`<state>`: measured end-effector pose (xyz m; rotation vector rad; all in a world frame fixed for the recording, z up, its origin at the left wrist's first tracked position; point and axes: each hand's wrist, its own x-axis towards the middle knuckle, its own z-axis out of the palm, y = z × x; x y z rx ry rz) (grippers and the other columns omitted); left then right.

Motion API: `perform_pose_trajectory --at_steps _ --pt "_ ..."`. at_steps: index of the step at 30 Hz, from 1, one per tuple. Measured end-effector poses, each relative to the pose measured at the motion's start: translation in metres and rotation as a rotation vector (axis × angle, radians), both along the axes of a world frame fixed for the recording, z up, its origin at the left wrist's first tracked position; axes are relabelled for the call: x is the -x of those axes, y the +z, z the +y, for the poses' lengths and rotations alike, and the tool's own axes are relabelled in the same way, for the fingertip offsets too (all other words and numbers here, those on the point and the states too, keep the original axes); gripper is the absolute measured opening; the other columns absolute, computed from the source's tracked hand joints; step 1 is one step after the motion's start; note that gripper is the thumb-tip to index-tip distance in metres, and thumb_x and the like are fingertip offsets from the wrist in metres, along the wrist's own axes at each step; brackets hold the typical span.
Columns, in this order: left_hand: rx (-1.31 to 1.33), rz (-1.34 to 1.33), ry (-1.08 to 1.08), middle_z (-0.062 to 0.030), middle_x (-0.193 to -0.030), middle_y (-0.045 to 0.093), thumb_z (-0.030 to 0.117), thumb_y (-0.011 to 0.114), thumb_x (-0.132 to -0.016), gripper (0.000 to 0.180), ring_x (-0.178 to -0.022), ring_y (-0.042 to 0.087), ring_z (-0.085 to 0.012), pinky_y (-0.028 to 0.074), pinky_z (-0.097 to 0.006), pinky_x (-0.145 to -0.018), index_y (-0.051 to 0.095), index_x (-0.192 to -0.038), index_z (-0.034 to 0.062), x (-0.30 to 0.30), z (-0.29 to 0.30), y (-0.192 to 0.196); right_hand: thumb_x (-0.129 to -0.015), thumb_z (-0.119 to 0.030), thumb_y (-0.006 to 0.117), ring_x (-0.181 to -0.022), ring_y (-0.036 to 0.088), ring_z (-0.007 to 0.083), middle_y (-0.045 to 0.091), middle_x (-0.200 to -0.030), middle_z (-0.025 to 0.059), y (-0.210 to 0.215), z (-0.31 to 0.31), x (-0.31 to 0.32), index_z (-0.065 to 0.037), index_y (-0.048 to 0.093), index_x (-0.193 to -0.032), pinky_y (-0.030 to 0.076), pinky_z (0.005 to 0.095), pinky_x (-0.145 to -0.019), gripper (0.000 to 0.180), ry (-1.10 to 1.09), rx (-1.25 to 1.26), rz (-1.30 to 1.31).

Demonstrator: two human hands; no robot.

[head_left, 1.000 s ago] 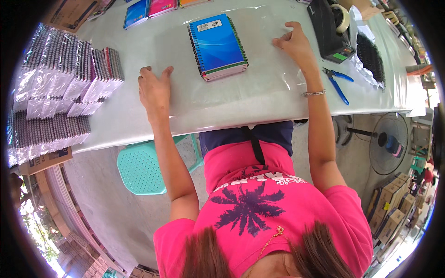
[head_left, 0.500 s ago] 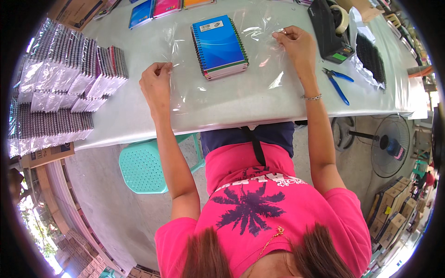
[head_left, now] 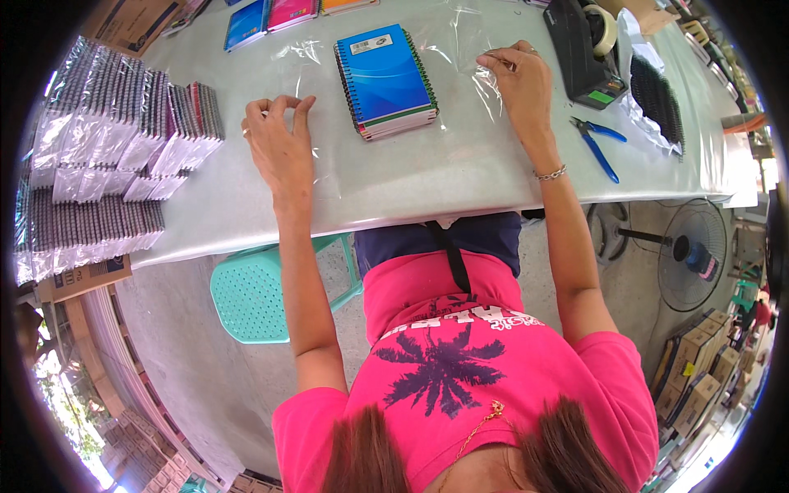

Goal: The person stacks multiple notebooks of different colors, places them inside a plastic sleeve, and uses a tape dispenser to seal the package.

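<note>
A stack of spiral-bound notebooks (head_left: 384, 78) with a blue cover on top lies in the middle of the table, on a clear plastic sheet (head_left: 329, 177) whose edges are hard to make out. To the left of the stack, my left hand (head_left: 279, 148) is over the sheet's left side, thumb and fingers apart with nothing visible between them. My right hand (head_left: 523, 86) is right of the stack, thumb and fingertips pinched on the wrinkled clear sheet.
Plastic-wrapped notebook stacks (head_left: 107, 131) rise at the left. Blue-handled cutters (head_left: 598, 148), a black tape dispenser (head_left: 585, 62) and a bundle of black spiral coils (head_left: 657, 103) lie at the right. More notebooks (head_left: 292, 10) are at the far edge. A green stool (head_left: 251, 296) stands below.
My left hand has opened from its pinch on the sheet, its thumb spreading off the fingers. My right hand has shifted slightly left and keeps its pinch.
</note>
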<state>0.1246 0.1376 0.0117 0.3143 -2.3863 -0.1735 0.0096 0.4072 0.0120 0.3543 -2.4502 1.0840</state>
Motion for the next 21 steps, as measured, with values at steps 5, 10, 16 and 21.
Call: perform_pose_trajectory --at_steps 5,10,16,21 --pt "-0.505 -0.309 -0.089 -0.0123 -0.084 0.065 0.034 0.055 -0.094 0.033 -0.078 0.062 -0.0257 0.046 -0.036 -0.074 0.070 -0.100 0.0053 0.004 -0.006 0.017 -0.077 -0.026 0.074 -0.078 0.053 0.0273 0.055 -0.078 0.0144 -0.008 0.007 0.011 -0.001 0.073 -0.084 0.041 0.0376 -0.068 0.026 0.046 -0.198 -0.006" --pt "-0.948 -0.410 -0.285 -0.0069 -0.076 0.061 0.035 0.051 -0.097 0.038 -0.064 0.059 -0.0133 0.045 -0.027 -0.062 0.065 -0.106 0.0008 0.020 -0.021 0.016 -0.077 -0.034 0.075 -0.076 0.055 0.0229 0.056 -0.076 0.0115 -0.004 0.014 0.033 0.000 0.070 -0.079 0.043 0.0343 -0.068 0.035 0.015 -0.441 0.141" --pt "-1.069 -0.484 -0.345 0.0010 -0.063 0.051 0.034 0.049 -0.099 0.034 -0.046 0.046 -0.0063 0.035 -0.021 -0.045 0.060 -0.103 0.0020 0.032 -0.024 0.032 -0.088 -0.035 0.067 -0.068 0.056 0.0119 0.062 -0.075 0.0044 0.021 0.014 0.057 -0.003 0.068 -0.088 0.044 0.0269 -0.062 0.032 0.391 0.029 -0.619" --pt "-0.992 -0.501 -0.364 0.0030 -0.058 0.046 0.039 0.050 -0.098 0.037 -0.043 0.040 -0.0045 0.029 -0.021 -0.040 0.059 -0.095 0.0026 0.038 -0.018 0.039 -0.091 -0.036 0.065 -0.062 0.051 0.0064 0.056 -0.067 -0.0015 0.033 0.012 0.064 -0.005 0.063 -0.084 0.041 0.0220 -0.058 0.031 0.618 0.139 -0.744"
